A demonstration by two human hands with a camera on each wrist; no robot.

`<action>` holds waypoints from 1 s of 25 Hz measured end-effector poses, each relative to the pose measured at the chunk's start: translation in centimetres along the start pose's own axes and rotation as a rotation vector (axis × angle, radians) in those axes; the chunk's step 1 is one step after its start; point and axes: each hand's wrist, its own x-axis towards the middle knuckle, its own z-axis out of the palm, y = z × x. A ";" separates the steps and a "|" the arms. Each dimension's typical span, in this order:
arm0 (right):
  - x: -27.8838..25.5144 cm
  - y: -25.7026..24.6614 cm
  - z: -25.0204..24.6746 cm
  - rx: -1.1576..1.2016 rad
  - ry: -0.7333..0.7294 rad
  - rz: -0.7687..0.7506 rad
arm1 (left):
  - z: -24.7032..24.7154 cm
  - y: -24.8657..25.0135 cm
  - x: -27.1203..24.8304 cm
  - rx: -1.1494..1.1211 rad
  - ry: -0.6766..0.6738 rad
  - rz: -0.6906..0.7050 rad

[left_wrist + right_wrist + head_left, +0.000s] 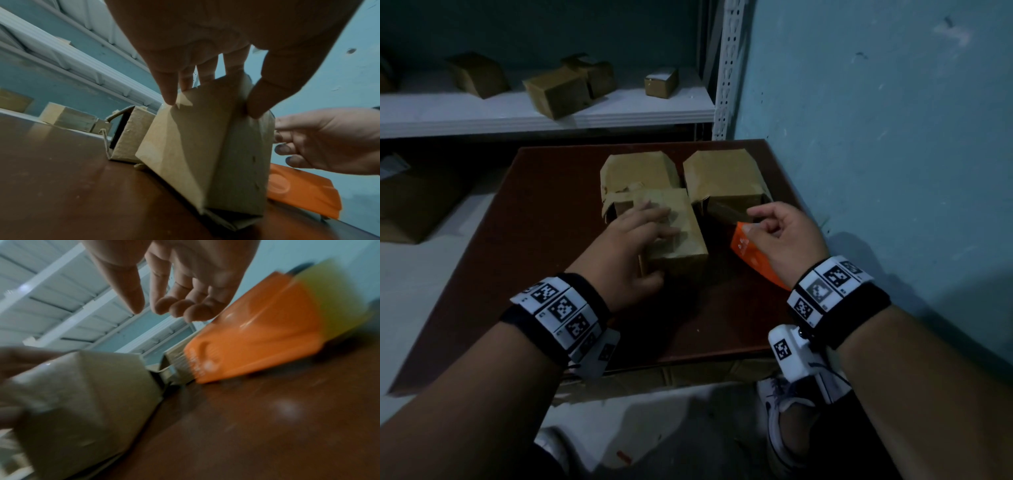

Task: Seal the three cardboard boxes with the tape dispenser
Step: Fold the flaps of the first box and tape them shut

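Observation:
Three brown cardboard boxes stand on a dark red table (544, 240). The front box (681, 240) (205, 154) (82, 394) lies under my left hand (650, 246) (213, 97). Its straight fingers press on the top and the thumb lies against the near side. Behind stand the back left box (635, 169) (129, 134), with torn flaps, and the back right box (719, 174), its near end open. An orange tape dispenser (748, 251) (298, 191) (257, 340) lies on the table to the right. My right hand (760, 222) (162, 308) hovers just above it, fingers loosely curled, holding nothing.
A white shelf (551, 113) behind the table carries several more small boxes. A blue wall (876, 137) runs close along the table's right side. A large carton (414, 205) sits on the floor at left. My shoe (774, 411) is by the table's near edge.

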 end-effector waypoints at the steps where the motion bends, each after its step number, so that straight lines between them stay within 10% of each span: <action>1: 0.1 0.1 -0.3 -0.064 0.014 0.014 | 0.0 0.0 0.0 -0.004 0.001 0.002; 17: 0.7 2.2 -1.1 -0.807 -0.268 0.121 | -0.4 0.1 -0.2 0.045 0.064 -0.008; 25: 0.3 -0.6 -3.0 -0.463 -0.064 0.028 | -0.3 0.3 0.1 0.079 0.061 0.037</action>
